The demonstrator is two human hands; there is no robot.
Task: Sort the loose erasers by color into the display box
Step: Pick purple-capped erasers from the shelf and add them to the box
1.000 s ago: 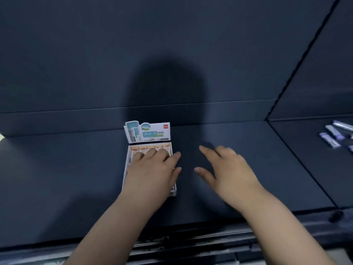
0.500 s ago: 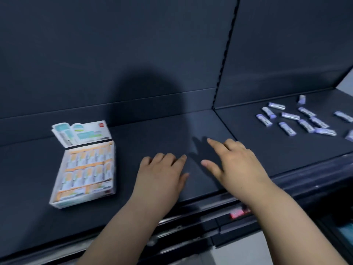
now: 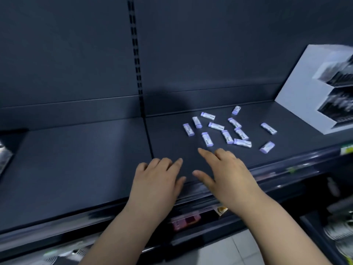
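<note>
Several loose purple-and-white erasers (image 3: pixel 227 129) lie scattered on the right section of a dark shelf (image 3: pixel 86 159). My right hand (image 3: pixel 227 175) hovers just in front of them, fingers spread, index finger pointing at the nearest eraser (image 3: pixel 207 139); it holds nothing. My left hand (image 3: pixel 158 180) lies flat and empty beside it, near the shelf's front edge. Only a blurred sliver at the far left edge (image 3: pixel 3 157) may be the display box.
A white cardboard display stand (image 3: pixel 305 96) sits at the shelf's right end. A slotted upright (image 3: pixel 136 54) divides the back panel. Below the shelf edge are a pink price tag (image 3: pixel 186 221) and lower shelves with goods at the right (image 3: pixel 340 226).
The view has swung right: the display box slid out of frame to the left and the purple erasers came into view. Both hands left the box and moved toward the erasers.
</note>
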